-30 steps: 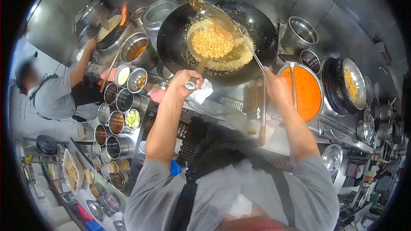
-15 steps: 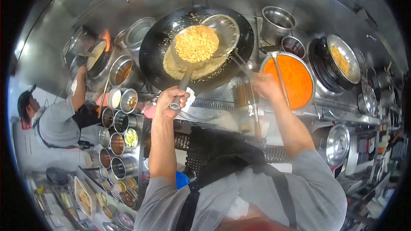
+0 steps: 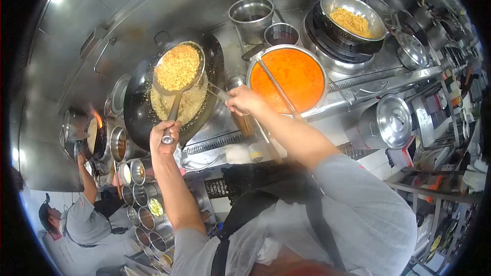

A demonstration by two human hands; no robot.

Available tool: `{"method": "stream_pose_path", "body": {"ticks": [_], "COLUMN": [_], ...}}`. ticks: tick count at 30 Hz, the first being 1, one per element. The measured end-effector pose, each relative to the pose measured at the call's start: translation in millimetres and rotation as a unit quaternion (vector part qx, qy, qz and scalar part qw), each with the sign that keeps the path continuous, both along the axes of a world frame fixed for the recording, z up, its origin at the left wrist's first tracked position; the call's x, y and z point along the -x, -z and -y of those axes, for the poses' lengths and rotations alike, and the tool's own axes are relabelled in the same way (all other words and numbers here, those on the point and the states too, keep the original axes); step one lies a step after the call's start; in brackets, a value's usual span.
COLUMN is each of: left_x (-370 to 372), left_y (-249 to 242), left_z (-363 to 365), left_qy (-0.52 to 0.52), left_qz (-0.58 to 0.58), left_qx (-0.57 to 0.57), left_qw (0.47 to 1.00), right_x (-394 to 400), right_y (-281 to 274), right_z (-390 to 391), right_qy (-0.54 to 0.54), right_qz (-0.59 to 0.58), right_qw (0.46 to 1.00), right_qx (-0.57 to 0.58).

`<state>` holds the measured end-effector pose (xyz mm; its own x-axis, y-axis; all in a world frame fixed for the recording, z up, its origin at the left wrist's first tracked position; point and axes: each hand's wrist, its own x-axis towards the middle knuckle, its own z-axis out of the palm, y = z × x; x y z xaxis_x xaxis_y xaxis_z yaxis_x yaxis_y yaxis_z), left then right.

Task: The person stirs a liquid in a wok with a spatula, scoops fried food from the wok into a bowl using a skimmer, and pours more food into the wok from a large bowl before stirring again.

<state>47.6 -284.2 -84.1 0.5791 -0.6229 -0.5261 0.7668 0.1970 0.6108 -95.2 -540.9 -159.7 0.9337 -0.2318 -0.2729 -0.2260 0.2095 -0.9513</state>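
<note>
My left hand (image 3: 166, 135) is wrapped round the thick handle of a wide round skimmer (image 3: 175, 107), held over the black wok (image 3: 134, 117). Golden fried crumbs (image 3: 177, 67) are heaped in the skimmer. Below it, pale foaming oil (image 3: 192, 103) with bits in it lies in the wok. My right hand (image 3: 244, 100) is closed on the metal handle of a strainer (image 3: 219, 92) reaching over the wok's right side. The strainer's bowl is mostly hidden at the skimmer.
A large pot of orange-red liquid (image 3: 296, 79) stands to the right, a ladle (image 3: 276, 84) across it. Behind are a steel pot (image 3: 250, 18) and a colander of golden food (image 3: 376, 20). At far left a co-worker (image 3: 84, 220) works near a flame, beside several steel containers (image 3: 139, 194).
My view has swung to the right, so the wok appears farther left. The strainer's mesh bowl, visible beside the crumbs before, is now mostly hidden. Both hands keep their holds.
</note>
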Motion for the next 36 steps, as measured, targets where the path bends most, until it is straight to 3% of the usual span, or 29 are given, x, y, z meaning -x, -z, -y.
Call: {"method": "stream_pose_path", "body": {"ticks": [5,7,11,13,18,20,21,22,25,28,33,36], "left_x": [18.1,22.6,26.3,32.5,46.1,48.5,45.1,42.4,54.2,60.7,79.7,105.6], "left_y": [-0.7,-0.4,10.3,4.1,-13.8,-25.5,-30.7,-36.4,-61.3,-82.4,-77.1,-59.8], "left_z": [36.8,42.8,46.3,50.7,71.1,89.1,96.7,104.4,158.4,221.0,356.6,432.7], "left_qy": [-0.024,-0.049,0.007,-0.012,-0.04,-0.005,0.02,0.058,0.076,0.209,0.295,0.333], "left_qz": [0.029,-0.014,-0.017,0.007,0.091,0.128,0.132,0.121,0.18,0.164,0.079,0.101], "left_qx": [0.001,-0.01,0.095,0.065,-0.083,-0.12,-0.135,-0.089,-0.124,-0.049,0.083,0.052], "left_qw": [0.999,0.999,0.995,0.998,0.992,0.984,0.982,0.987,0.973,0.963,0.948,0.936], "right_x": [11.6,17.4,24.1,25.5,29.3,38.8,38.7,43.5,75.4,125.1,223.7,278.1], "right_y": [-2.3,-3.4,-11.9,-10.0,-3.4,-13.4,-2.2,-2.7,-17.5,-37.0,-59.7,-68.7], "right_z": [41.4,48.3,56.5,55.6,63.2,72.5,78.6,92.7,141.2,188.3,280.8,327.7], "right_qy": [-0.028,-0.001,-0.052,-0.016,-0.006,0.028,0.061,0.044,0.06,0.133,0.296,0.334], "right_qz": [-0.002,0.029,0.024,0.02,0.016,0.024,0.03,0.045,0.062,0.068,0.084,0.009], "right_qw": [0.999,0.994,0.99,1.0,1.0,0.999,0.995,0.997,0.996,0.988,0.941,0.913], "right_qx": [0.032,0.103,0.132,0.006,-0.005,-0.001,-0.079,-0.049,-0.037,-0.036,0.143,0.234]}}
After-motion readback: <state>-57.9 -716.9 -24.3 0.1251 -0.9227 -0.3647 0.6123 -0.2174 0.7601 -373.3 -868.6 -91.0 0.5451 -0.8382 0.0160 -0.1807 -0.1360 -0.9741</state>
